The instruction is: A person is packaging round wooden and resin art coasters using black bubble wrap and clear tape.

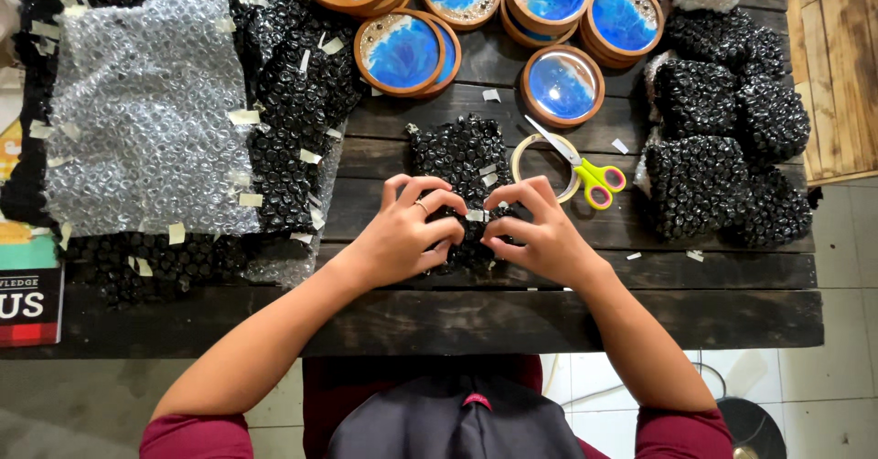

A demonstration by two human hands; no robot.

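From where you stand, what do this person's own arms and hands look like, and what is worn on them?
Both forearms are bare. Short maroon sleeves end above the elbows. The left hand wears a thin ring on one finger. The right hand shows no ring or glove.

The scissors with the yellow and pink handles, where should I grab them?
Grab the scissors by the handle loops, coming from the right. The loops lie flat on the dark wooden table, pointing right, while the blades point up-left across the tape roll, so that end is sharp.
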